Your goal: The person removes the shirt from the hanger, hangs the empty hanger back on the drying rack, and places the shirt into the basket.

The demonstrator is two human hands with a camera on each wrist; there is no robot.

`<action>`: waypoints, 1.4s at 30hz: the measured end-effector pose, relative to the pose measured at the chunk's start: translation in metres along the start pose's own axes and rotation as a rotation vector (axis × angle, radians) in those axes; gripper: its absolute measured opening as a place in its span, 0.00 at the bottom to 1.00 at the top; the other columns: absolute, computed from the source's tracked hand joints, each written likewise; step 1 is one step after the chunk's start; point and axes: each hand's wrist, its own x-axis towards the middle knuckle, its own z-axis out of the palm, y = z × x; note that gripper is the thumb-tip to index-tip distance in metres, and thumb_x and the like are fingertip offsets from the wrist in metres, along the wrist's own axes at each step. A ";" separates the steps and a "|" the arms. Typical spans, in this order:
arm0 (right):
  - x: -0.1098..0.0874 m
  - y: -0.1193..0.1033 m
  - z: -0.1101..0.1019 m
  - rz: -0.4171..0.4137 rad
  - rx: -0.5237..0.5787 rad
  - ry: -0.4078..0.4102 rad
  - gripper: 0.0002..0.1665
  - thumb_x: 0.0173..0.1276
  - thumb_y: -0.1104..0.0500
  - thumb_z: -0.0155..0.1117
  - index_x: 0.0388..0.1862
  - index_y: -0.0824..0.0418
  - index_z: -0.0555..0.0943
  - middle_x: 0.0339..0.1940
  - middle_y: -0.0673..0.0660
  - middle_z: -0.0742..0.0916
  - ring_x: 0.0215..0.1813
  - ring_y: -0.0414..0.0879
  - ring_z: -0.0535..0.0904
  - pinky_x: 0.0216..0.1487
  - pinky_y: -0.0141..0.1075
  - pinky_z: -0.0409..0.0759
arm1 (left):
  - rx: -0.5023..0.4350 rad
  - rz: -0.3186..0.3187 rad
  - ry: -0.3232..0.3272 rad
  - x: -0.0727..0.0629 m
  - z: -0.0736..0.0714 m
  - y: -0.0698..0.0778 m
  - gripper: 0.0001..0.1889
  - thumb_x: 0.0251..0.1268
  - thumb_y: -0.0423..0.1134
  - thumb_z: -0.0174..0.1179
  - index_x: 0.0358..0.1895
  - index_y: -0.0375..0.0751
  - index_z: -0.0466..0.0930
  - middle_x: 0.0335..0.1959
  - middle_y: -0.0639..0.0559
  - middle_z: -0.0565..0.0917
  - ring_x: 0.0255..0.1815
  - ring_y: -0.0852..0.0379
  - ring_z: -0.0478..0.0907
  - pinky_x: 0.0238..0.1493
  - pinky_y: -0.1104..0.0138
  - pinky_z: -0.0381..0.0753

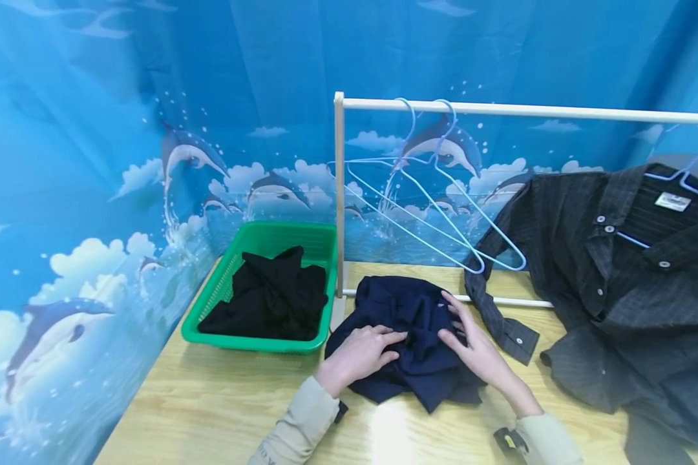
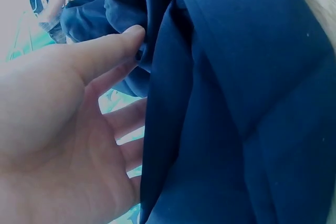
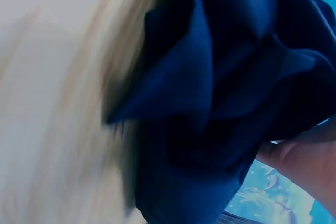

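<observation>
A crumpled navy blue garment (image 1: pixel 407 323) lies on the table in front of me; its kind cannot be made out. My left hand (image 1: pixel 363 352) rests on its left side with loosely extended fingers. In the left wrist view, a fold of the navy fabric (image 2: pixel 226 108) hides that hand's fingertips, and the thumb touches the cloth. On the garment's right side is my right hand (image 1: pixel 477 345), fingers spread against the fabric. The right wrist view shows bunched folds (image 3: pixel 210 87) and only part of the hand (image 3: pixel 304 161).
To the left, a green basket (image 1: pixel 256 343) holds black clothing (image 1: pixel 273 297). A white rack rail (image 1: pixel 535 111) carries two bare light-blue hangers (image 1: pixel 442 187). At the right hangs a dark striped shirt (image 1: pixel 634 278), its sleeve (image 1: pixel 500 323) reaching the wooden table (image 1: pixel 209 400) near my right hand.
</observation>
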 end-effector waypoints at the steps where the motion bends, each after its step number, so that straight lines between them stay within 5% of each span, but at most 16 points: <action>1: 0.001 0.001 0.000 -0.036 -0.040 -0.011 0.36 0.76 0.56 0.62 0.80 0.47 0.63 0.74 0.65 0.71 0.70 0.63 0.72 0.63 0.45 0.76 | 0.001 -0.001 0.001 0.000 0.000 0.000 0.22 0.76 0.49 0.59 0.70 0.57 0.76 0.64 0.50 0.81 0.60 0.51 0.81 0.59 0.55 0.79; 4: 0.003 0.003 0.002 -0.154 -0.175 -0.009 0.41 0.67 0.55 0.73 0.76 0.44 0.69 0.77 0.64 0.66 0.68 0.66 0.73 0.55 0.56 0.79 | -0.003 0.007 0.012 -0.002 0.001 -0.003 0.23 0.76 0.50 0.58 0.71 0.57 0.75 0.65 0.49 0.80 0.62 0.50 0.79 0.60 0.53 0.79; 7: 0.005 0.006 0.003 -0.251 -0.257 -0.001 0.37 0.64 0.59 0.75 0.71 0.45 0.76 0.78 0.66 0.65 0.61 0.65 0.78 0.45 0.52 0.82 | -0.015 0.022 0.019 -0.007 0.000 -0.008 0.26 0.76 0.54 0.57 0.73 0.60 0.71 0.69 0.48 0.76 0.67 0.48 0.75 0.64 0.51 0.75; 10: 0.004 0.008 0.002 -0.288 -0.324 -0.040 0.30 0.65 0.57 0.74 0.66 0.44 0.81 0.77 0.67 0.66 0.62 0.66 0.78 0.47 0.53 0.82 | -0.021 0.037 0.014 -0.012 -0.001 -0.014 0.32 0.69 0.60 0.60 0.75 0.63 0.68 0.75 0.46 0.69 0.74 0.45 0.67 0.68 0.46 0.70; 13: 0.001 0.010 0.000 -0.255 -0.383 -0.131 0.32 0.63 0.42 0.74 0.67 0.40 0.80 0.79 0.67 0.63 0.70 0.71 0.69 0.54 0.65 0.77 | 0.003 0.046 -0.013 -0.014 0.001 -0.019 0.43 0.59 0.64 0.68 0.78 0.65 0.63 0.79 0.44 0.60 0.78 0.41 0.59 0.71 0.41 0.65; 17: -0.004 0.011 -0.002 -0.165 -0.405 -0.291 0.60 0.42 0.26 0.76 0.76 0.39 0.69 0.82 0.67 0.54 0.75 0.79 0.55 0.53 0.81 0.64 | 0.080 0.051 -0.035 -0.008 0.009 -0.024 0.58 0.46 0.64 0.76 0.82 0.65 0.52 0.82 0.43 0.50 0.80 0.38 0.52 0.69 0.36 0.64; 21: 0.000 0.012 -0.004 -0.130 -0.454 -0.389 0.74 0.29 0.23 0.79 0.79 0.41 0.62 0.83 0.65 0.49 0.76 0.80 0.49 0.52 0.86 0.57 | 0.163 0.006 -0.039 0.006 0.015 -0.027 0.70 0.37 0.66 0.79 0.83 0.63 0.41 0.84 0.43 0.44 0.81 0.38 0.50 0.70 0.37 0.64; 25: 0.008 0.016 -0.006 -0.130 -0.478 -0.426 0.77 0.28 0.27 0.83 0.79 0.52 0.65 0.82 0.67 0.48 0.77 0.78 0.51 0.54 0.85 0.57 | 0.119 -0.068 -0.107 0.021 0.016 -0.028 0.74 0.31 0.66 0.82 0.83 0.63 0.38 0.84 0.41 0.41 0.81 0.35 0.48 0.72 0.37 0.60; 29: 0.015 0.024 -0.007 -0.115 -0.453 -0.449 0.76 0.29 0.29 0.85 0.73 0.69 0.69 0.80 0.72 0.53 0.74 0.76 0.59 0.54 0.79 0.66 | 0.017 -0.118 -0.211 0.032 0.014 -0.030 0.73 0.33 0.64 0.83 0.83 0.65 0.38 0.83 0.38 0.45 0.81 0.32 0.48 0.74 0.36 0.56; 33: 0.020 0.029 -0.003 -0.113 -0.468 -0.416 0.72 0.30 0.28 0.85 0.70 0.68 0.72 0.75 0.73 0.66 0.66 0.72 0.71 0.53 0.73 0.72 | 0.006 -0.136 -0.264 0.040 0.014 -0.033 0.73 0.34 0.66 0.81 0.83 0.65 0.38 0.79 0.37 0.57 0.78 0.35 0.57 0.73 0.38 0.59; 42: 0.017 0.023 0.004 -0.215 -0.577 -0.309 0.53 0.37 0.36 0.85 0.61 0.59 0.79 0.49 0.63 0.84 0.49 0.63 0.82 0.52 0.69 0.73 | 0.113 -0.105 -0.172 0.034 0.018 -0.025 0.67 0.36 0.68 0.80 0.82 0.63 0.46 0.64 0.45 0.75 0.66 0.42 0.74 0.71 0.40 0.64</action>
